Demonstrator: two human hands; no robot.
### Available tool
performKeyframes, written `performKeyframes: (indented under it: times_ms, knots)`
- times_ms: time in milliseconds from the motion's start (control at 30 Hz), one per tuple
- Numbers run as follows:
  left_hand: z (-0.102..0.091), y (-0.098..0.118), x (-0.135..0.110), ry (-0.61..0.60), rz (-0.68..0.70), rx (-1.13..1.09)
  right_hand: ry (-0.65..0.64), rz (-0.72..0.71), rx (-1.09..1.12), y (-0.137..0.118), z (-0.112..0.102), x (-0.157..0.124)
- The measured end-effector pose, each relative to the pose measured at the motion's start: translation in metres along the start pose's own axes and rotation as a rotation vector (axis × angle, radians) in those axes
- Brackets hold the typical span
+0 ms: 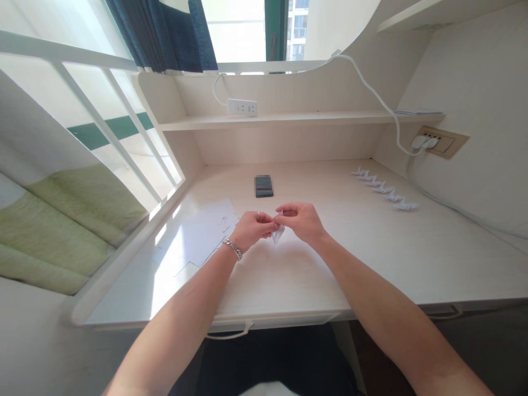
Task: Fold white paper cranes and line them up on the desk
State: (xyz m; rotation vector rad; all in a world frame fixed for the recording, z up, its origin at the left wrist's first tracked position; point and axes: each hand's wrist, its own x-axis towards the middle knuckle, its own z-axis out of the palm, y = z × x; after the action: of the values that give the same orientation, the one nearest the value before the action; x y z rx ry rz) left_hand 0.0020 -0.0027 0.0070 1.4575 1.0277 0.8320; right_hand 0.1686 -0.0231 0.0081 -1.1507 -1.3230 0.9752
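A small folded piece of white paper (278, 235) is held between my two hands, a little above the middle of the desk. My left hand (252, 228), with a ring and a chain bracelet, pinches it from the left. The thumb and fingers of my right hand (304, 221) close on its upper right part. Fingers cover much of the fold, so its full shape is hidden. To the left of my left hand lie loose white paper sheets (206, 231). Several folded white paper cranes (383, 188) stand in a slanting row at the right.
Beyond my hands a dark, blurred box-like object (264, 186) lies on the white desk (454, 264). A power strip (242, 107) rests on the shelf (289, 119). White cables run to the wall socket (443, 142) at right. Railings and a curtain border the left side.
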Motion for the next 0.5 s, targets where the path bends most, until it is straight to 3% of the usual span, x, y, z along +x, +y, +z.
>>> performKeyframes:
  times_ms: [500]
  knots:
    - [-0.0004, 0.0025, 0.0, -0.034, -0.002, -0.098, 0.013, 0.008, 0.177, 0.0007, -0.0005, 0.003]
